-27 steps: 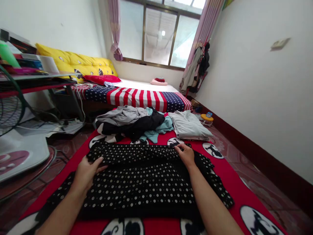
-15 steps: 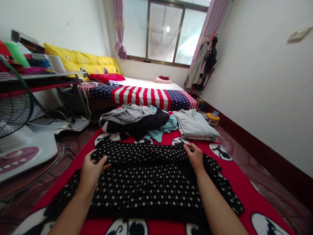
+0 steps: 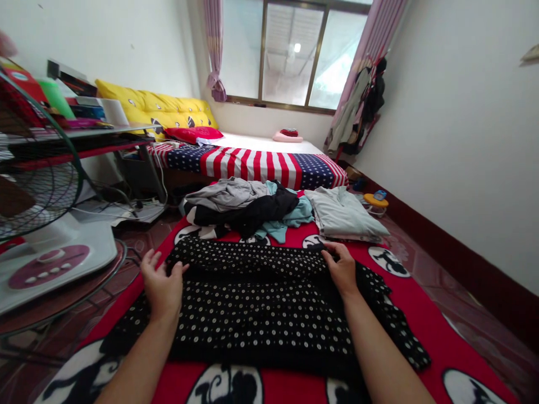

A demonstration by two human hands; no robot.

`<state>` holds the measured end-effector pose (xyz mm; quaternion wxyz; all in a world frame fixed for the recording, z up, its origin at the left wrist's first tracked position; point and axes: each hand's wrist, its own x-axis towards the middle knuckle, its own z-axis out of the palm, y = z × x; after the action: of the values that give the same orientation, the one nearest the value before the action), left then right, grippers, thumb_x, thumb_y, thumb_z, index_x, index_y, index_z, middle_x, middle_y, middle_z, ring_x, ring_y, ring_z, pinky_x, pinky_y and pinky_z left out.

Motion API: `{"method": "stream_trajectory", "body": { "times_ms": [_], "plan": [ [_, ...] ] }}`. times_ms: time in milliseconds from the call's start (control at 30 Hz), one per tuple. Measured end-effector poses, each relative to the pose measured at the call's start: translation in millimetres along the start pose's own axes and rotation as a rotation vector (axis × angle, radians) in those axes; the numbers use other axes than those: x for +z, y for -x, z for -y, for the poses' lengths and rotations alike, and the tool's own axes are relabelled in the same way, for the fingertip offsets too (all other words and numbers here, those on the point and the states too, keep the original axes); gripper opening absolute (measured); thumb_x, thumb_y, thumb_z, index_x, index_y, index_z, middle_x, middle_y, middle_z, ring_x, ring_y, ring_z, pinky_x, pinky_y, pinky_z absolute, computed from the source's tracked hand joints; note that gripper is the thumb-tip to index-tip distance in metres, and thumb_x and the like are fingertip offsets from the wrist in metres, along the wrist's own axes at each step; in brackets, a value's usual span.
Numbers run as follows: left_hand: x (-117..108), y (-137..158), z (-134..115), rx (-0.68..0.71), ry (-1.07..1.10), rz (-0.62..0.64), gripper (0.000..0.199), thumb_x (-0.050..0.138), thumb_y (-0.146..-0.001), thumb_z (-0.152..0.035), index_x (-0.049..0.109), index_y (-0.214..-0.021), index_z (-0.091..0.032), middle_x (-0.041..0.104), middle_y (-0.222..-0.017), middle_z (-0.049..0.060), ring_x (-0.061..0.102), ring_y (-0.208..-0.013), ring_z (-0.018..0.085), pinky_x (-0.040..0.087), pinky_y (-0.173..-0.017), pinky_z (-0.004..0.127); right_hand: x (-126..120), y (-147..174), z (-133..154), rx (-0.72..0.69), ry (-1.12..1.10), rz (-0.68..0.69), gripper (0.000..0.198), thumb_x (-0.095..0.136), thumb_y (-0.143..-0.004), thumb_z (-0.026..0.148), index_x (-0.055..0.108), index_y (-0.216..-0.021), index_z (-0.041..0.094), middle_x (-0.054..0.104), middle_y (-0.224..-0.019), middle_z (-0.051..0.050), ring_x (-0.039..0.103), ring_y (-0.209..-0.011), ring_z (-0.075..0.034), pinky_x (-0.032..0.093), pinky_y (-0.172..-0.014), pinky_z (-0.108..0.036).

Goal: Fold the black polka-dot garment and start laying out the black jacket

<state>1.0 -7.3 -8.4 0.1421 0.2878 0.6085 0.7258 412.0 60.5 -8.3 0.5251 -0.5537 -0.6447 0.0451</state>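
A black dotted shirt (image 3: 261, 314) lies spread in front of me, its far part folded over toward me and a sleeve-like part slanting out on each side. My left hand (image 3: 164, 286) is at the fold's left end, fingers spread and apart from one another. At the right end of the fold, my right hand (image 3: 342, 269) pinches the cloth's far edge between thumb and fingers. Beneath the shirt is a red blanket (image 3: 425, 336) with white round patches.
Beyond the shirt lie a heap of crumpled clothes (image 3: 244, 205) and a folded pale stack (image 3: 343, 216). A fan (image 3: 54, 247) stands on a round stool at left, near a cluttered desk (image 3: 122, 132). A bed (image 3: 252, 165) is under the window, with a yellow stool (image 3: 376, 200) at right.
My left hand has let go of the fold and its fingers have spread. My right hand stays at the fold's right end. The whole view has shifted slightly.
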Motion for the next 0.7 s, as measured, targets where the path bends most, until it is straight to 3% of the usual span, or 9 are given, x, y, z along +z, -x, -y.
{"method": "stream_trajectory", "body": {
  "times_ms": [67, 133, 200, 300, 367, 433, 600, 700],
  "plan": [
    [-3, 3, -11, 0.167, -0.168, -0.027, 0.071, 0.066, -0.073, -0.017, 0.037, -0.138, -0.020, 0.034, -0.148, 0.015, 0.045, -0.129, 0.030, 0.054, -0.093, 0.039, -5, 1, 8, -0.066, 0.053, -0.119, 0.024, 0.057, -0.084, 0.038, 0.065, -0.097, 0.019, 0.066, -0.099, -0.009, 0.060, -0.095, -0.024, 0.045, -0.090, -0.039],
    [-3, 12, -24, 0.341, -0.303, 0.005, 0.059, 0.062, -0.078, -0.021, 0.043, -0.135, -0.018, 0.034, -0.148, 0.013, 0.039, -0.134, 0.031, 0.049, -0.100, 0.041, -10, 3, 14, -0.057, 0.107, -0.201, 0.023, 0.054, -0.086, 0.038, 0.065, -0.093, 0.019, 0.066, -0.092, -0.008, 0.060, -0.086, -0.022, 0.047, -0.083, -0.036],
    [1, 28, -37, 0.472, -0.355, 0.153, 0.041, 0.056, -0.084, -0.023, 0.054, -0.124, -0.019, 0.048, -0.138, 0.009, 0.047, -0.126, 0.028, 0.048, -0.099, 0.041, -12, 6, 15, 0.014, 0.158, -0.209, 0.026, 0.052, -0.087, 0.042, 0.066, -0.085, 0.020, 0.066, -0.080, -0.006, 0.060, -0.072, -0.020, 0.046, -0.072, -0.032],
    [17, 64, -47, 0.567, -0.319, 0.523, 0.019, 0.052, -0.086, -0.023, 0.067, -0.097, -0.023, 0.068, -0.102, 0.002, 0.065, -0.096, 0.022, 0.052, -0.090, 0.037, -13, 10, 11, 0.155, 0.258, -0.140, 0.034, 0.053, -0.084, 0.050, 0.066, -0.070, 0.022, 0.065, -0.063, -0.003, 0.058, -0.058, -0.018, 0.040, -0.059, -0.028],
    [32, 92, -49, 0.589, -0.342, 0.756, 0.017, 0.053, -0.085, -0.024, 0.070, -0.088, -0.026, 0.071, -0.090, 0.002, 0.066, -0.087, 0.021, 0.053, -0.085, 0.036, -14, 11, 8, 0.230, 0.325, -0.097, 0.040, 0.054, -0.083, 0.055, 0.062, -0.059, 0.024, 0.061, -0.054, -0.002, 0.055, -0.053, -0.017, 0.036, -0.054, -0.028],
    [46, 117, -48, 0.575, -0.428, 0.918, 0.017, 0.057, -0.083, -0.027, 0.072, -0.091, -0.026, 0.071, -0.092, 0.004, 0.066, -0.088, 0.023, 0.053, -0.084, 0.038, -15, 10, 5, 0.237, 0.322, -0.105, 0.042, 0.054, -0.082, 0.056, 0.061, -0.056, 0.024, 0.061, -0.054, -0.003, 0.054, -0.053, -0.018, 0.036, -0.054, -0.028],
    [72, 153, -47, 0.521, -0.546, 0.988, 0.021, 0.063, -0.080, -0.031, 0.075, -0.097, -0.028, 0.063, -0.117, 0.009, 0.055, -0.113, 0.030, 0.045, -0.096, 0.048, -14, 9, 3, 0.131, 0.154, -0.085, 0.034, 0.057, -0.081, 0.049, 0.068, -0.095, 0.019, 0.069, -0.092, -0.007, 0.054, -0.058, -0.015, 0.045, -0.065, -0.030],
    [85, 157, -47, 0.418, -0.543, 1.051, 0.022, 0.062, -0.081, -0.034, 0.075, -0.098, -0.033, 0.064, -0.107, 0.008, 0.056, -0.109, 0.029, 0.045, -0.095, 0.048, -10, 10, 1, 0.152, 0.088, 0.025, 0.037, 0.064, -0.075, 0.044, 0.067, -0.106, 0.022, 0.070, -0.097, -0.005, 0.052, -0.055, -0.014, 0.046, -0.064, -0.030]
  ]
}}
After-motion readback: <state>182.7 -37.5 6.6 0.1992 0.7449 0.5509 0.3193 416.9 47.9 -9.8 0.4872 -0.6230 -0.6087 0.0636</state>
